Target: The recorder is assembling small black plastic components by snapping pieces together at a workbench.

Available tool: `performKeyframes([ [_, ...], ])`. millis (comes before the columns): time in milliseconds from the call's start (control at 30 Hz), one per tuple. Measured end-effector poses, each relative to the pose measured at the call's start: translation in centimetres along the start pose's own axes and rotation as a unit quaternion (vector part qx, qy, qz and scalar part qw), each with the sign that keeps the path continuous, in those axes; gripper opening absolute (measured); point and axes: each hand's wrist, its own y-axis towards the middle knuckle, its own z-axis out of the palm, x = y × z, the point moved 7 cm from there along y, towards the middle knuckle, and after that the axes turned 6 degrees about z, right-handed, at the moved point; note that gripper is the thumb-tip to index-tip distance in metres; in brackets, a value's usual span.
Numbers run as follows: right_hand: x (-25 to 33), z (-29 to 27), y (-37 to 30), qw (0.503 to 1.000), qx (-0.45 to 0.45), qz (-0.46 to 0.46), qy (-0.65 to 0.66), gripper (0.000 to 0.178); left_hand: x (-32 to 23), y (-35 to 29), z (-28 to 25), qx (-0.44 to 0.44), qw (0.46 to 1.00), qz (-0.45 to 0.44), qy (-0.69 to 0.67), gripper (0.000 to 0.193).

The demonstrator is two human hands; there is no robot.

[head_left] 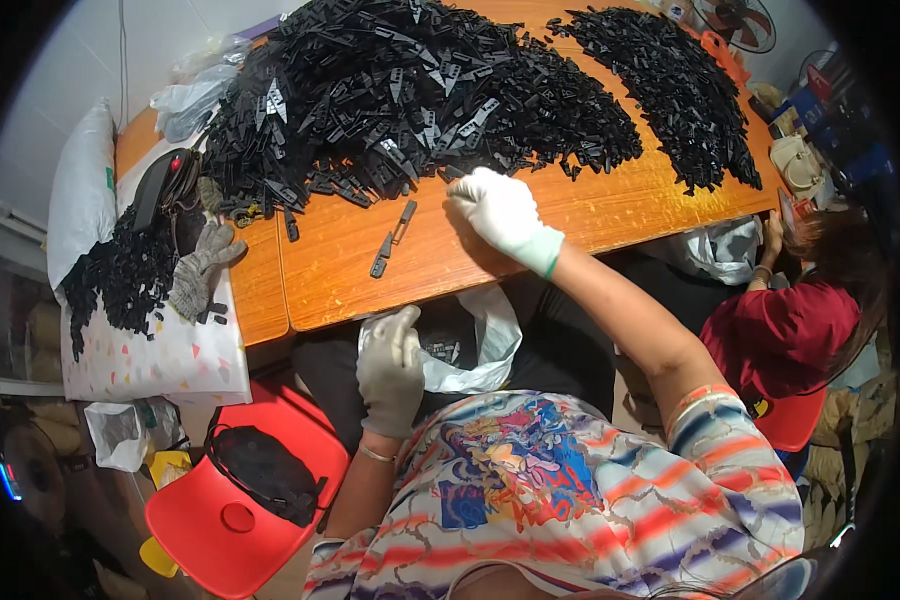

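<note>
My right hand (500, 212), in a white glove, is over the wooden table at the near edge of a big pile of small black pointed pieces (370, 90). Its fingers are closed, and a small black piece (452, 172) shows at their tips. In front of my body, my left hand (390, 370) wears a greyish glove with the fingers curled in. It is at the left side of an open white plastic bag (498, 340) with several pieces inside; what its fingers hold, if anything, is hidden. Two black pieces (381, 255) lie apart on the table (330, 290).
A second black pile (670, 90) is at the right, near a person in a dark red top (785, 330). At left, a grey knitted glove (200, 275) lies beside more black pieces (120, 270). A red chair (235, 535) with a black bag (260, 475) stands beside me.
</note>
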Motion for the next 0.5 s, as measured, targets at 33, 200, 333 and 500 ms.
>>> performKeyframes([
  [33,-0.6,0.5,1.0,1.0,-0.011,-0.012,-0.026,0.015,0.0,0.4,-0.6,-0.023,1.0,0.005,0.003,0.026],
  [200,-1.2,3.2,4.2,0.996,0.005,-0.005,-0.088,0.013,2.2,4.7,-1.5,-0.011,0.991,-0.082,0.104,0.03],
  [333,-1.1,4.5,5.0,0.986,0.016,-0.019,-0.163,0.014,3.5,7.6,-0.3,-0.012,0.98,-0.103,0.17,0.03],
  [500,-1.4,4.5,4.8,0.987,-0.001,-0.006,-0.163,0.012,4.2,8.5,0.4,0.052,0.968,-0.133,0.206,0.026],
])
